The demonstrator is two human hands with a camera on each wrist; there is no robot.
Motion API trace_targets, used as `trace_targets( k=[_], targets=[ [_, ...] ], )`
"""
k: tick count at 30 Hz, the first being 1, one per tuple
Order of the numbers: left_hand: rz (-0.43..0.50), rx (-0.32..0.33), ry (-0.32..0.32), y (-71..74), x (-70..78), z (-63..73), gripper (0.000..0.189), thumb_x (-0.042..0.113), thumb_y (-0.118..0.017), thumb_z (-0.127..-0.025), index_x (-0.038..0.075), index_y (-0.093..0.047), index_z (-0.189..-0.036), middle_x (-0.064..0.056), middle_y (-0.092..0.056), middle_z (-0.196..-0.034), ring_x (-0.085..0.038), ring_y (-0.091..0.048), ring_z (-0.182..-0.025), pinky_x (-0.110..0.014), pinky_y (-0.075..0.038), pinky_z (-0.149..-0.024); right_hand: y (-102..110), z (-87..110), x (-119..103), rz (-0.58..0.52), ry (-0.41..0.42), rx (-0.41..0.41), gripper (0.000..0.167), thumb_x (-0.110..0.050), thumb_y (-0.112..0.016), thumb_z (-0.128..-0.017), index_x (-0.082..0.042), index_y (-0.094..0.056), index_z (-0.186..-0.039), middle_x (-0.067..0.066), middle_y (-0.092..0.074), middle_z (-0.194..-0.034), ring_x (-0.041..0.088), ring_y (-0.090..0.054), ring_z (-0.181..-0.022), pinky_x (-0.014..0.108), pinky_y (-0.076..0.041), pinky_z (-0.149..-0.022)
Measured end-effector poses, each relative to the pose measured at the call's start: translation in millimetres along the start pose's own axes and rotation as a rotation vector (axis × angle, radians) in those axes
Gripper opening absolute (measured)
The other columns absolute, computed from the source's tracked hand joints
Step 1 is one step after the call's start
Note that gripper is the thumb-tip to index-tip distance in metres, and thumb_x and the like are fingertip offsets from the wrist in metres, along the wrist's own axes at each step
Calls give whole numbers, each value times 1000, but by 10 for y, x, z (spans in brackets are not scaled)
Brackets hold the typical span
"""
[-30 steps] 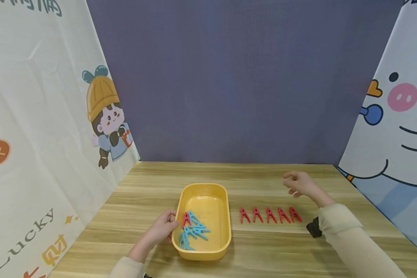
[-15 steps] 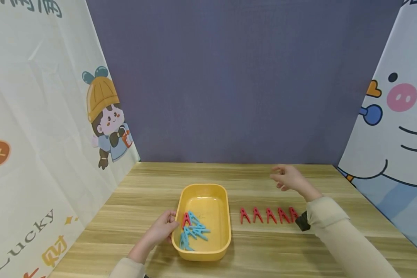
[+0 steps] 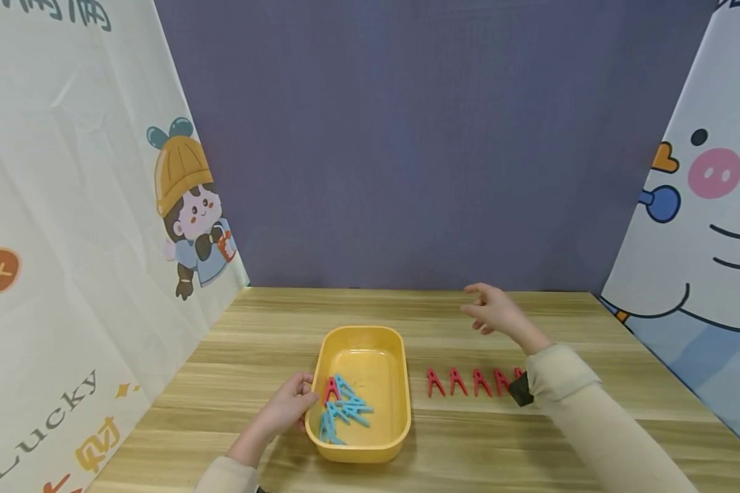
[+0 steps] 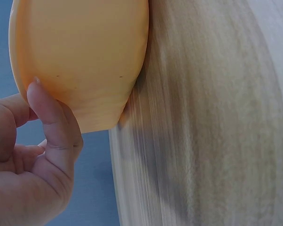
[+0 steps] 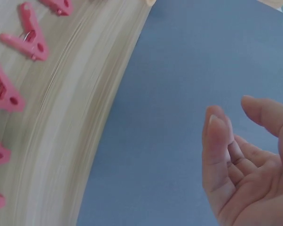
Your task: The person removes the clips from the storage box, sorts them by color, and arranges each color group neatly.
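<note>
My left hand (image 3: pixel 286 404) holds the near-left rim of a yellow plastic tray (image 3: pixel 387 383); in the left wrist view the thumb and fingers (image 4: pixel 54 122) pinch its wall. Several light-blue clothespins (image 3: pixel 353 411) lie in the left half of the tray, together with one red clothespin (image 3: pixel 331 389). Raised over the table's far right half, my right hand (image 3: pixel 496 312) has loosely bent fingers and holds nothing. Nearer to me than that hand, several red clothespins (image 3: pixel 458 381) stand in a row right of the tray. The rightmost is partly hidden behind the wrist camera (image 3: pixel 521 389).
The wooden table (image 3: pixel 271 322) ends at a dark blue-grey panel (image 3: pixel 407 150). Printed white sheets hang at the left (image 3: pixel 86 205) and right (image 3: pixel 703 253).
The right hand has moved left and slightly away from me above the row, its index finger straighter now. The left hand, tray and clothespins have stayed in place.
</note>
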State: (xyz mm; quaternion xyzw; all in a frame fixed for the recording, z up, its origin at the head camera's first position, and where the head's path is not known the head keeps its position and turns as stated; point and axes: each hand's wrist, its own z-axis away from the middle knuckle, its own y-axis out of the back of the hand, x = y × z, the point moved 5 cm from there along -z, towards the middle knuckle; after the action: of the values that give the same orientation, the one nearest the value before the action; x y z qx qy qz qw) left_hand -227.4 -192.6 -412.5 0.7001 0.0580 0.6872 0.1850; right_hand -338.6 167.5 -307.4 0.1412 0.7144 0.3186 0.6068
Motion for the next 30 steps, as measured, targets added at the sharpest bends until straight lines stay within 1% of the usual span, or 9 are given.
trace_targets(
  k=[5,12,20,30],
  targets=[
    [0,2,1,1,1,4,33,6,-48,-91,-12,-37,-117,-12,-48,-84,-17,-53,-54,-27,-47,-43,-86,-26,-93,-16,19,-14,54,-22,-57,-92,-1,-35,-136,13,-54,-88,22,-60,-65,34,-53,-55],
    [2,6,3,3,0,7,32,5,-48,-91,-12,-37,-116,-13,-48,-84,-17,-54,-54,-27,-47,-43,-191,-29,-210,-16,45,-24,48,-22,-57,-92,-2,-41,-133,13,-56,-92,22,-60,-66,34,-52,-55],
    [7,-10,-1,-1,-9,-5,33,4,-47,-91,-13,-37,-118,-12,-48,-83,-17,-54,-54,-25,-46,-42,-307,-39,-317,-18,86,-39,47,-19,-57,-92,-1,-43,-132,12,-54,-85,20,-59,-62,35,-52,-52],
    [-6,11,9,-3,-2,0,32,5,-48,-91,-11,-38,-117,-8,-45,-81,-14,-51,-54,-29,-48,-44,-431,-54,-473,-24,100,-55,46,-21,-59,-91,-3,-45,-131,12,-54,-84,21,-58,-62,34,-52,-52]
  ],
)
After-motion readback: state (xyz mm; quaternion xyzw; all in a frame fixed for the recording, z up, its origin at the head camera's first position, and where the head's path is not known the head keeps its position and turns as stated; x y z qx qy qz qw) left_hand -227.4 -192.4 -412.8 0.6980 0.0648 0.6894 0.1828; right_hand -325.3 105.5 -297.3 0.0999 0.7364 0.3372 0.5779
